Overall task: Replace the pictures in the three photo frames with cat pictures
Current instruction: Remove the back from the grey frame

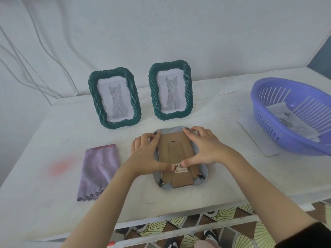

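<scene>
Two dark green rope-edged photo frames stand upright at the back of the table, the left frame (114,98) and the right frame (171,90), each showing a grey cat picture. A third frame (202,178) with a grey rim lies face down near the front edge, its brown cardboard backing (176,149) with a fold-out stand facing up. My left hand (146,153) rests on the backing's left side, fingertips at the top left clip. My right hand (202,145) covers the right side, fingertips at the top edge. Both thumbs press the barcode label near the backing's lower middle.
A folded purple cloth (98,171) lies to the left of the face-down frame. A purple plastic basket (293,115) at the right holds loose paper pictures and sits on a white sheet (258,138). The white table (44,176) ends just before my body.
</scene>
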`<state>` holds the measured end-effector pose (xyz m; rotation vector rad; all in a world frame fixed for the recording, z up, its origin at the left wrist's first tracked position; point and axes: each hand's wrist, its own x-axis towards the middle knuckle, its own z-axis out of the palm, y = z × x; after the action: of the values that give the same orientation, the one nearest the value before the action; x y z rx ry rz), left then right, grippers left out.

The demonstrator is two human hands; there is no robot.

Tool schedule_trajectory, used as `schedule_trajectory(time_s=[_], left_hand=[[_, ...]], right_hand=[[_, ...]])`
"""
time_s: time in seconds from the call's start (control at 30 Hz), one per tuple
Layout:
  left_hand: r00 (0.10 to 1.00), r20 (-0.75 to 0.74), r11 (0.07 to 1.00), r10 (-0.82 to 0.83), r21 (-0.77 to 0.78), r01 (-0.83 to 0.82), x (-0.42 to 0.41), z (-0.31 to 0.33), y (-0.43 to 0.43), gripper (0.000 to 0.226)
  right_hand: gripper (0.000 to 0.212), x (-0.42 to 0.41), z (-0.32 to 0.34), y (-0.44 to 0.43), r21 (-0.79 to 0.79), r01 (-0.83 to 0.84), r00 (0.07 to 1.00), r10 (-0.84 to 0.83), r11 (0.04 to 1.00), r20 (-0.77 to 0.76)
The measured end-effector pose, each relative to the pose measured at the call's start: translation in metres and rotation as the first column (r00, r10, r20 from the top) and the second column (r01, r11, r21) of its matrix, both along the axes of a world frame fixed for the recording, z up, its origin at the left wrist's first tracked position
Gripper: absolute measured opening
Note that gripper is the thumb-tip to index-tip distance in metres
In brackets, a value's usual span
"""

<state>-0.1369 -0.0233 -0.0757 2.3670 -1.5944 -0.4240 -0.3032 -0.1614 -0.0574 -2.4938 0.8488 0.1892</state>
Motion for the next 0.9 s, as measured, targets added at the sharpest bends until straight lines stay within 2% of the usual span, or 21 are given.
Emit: schedule_trajectory(time_s=[0.1,0.17,0.23,0.3,0.4,0.57,0.77,0.9], left_hand=[[0.999,0.051,0.987,0.007,-0.162,0.001,-0.004,-0.01,0.013,0.124],[0.996,0.085,0.956,0.015,-0.292,0.011,-0.012,-0.015,0.024,0.105],[0.998,0.067,0.917,0.007,-0.398,0.02,-0.021,-0.016,0.036,0.085],[1.0,-0.007,0.892,-0.016,-0.451,0.011,-0.03,-0.015,0.049,0.073],[0.998,-0.056,0.878,-0.039,-0.478,0.007,-0.037,-0.018,0.068,0.066],[0.995,-0.096,0.865,-0.038,-0.502,-0.015,-0.043,-0.027,0.082,0.042],[0.993,-0.107,0.863,-0.047,-0.505,-0.014,-0.046,-0.027,0.082,0.034],[0.983,-0.174,0.861,-0.056,-0.507,-0.041,-0.047,-0.027,0.081,0.025]], right_hand=[[0.101,-0.015,-0.01,0.008,0.052,0.035,0.979,-0.045,0.998,0.201],[0.084,-0.03,-0.016,0.018,0.108,0.043,0.942,-0.076,0.993,0.325],[0.073,-0.045,-0.019,0.028,0.136,0.045,0.91,-0.097,0.99,0.404],[0.068,-0.061,-0.023,0.037,0.058,0.056,0.892,-0.076,0.997,0.445],[0.057,-0.079,-0.029,0.05,-0.062,0.074,0.866,-0.033,0.995,0.5],[0.041,-0.089,-0.036,0.067,-0.03,0.11,0.835,-0.076,0.993,0.544],[0.032,-0.086,-0.04,0.069,-0.022,0.135,0.828,-0.1,0.991,0.552],[0.03,-0.081,-0.043,0.069,0.005,0.135,0.815,-0.114,0.991,0.569]])
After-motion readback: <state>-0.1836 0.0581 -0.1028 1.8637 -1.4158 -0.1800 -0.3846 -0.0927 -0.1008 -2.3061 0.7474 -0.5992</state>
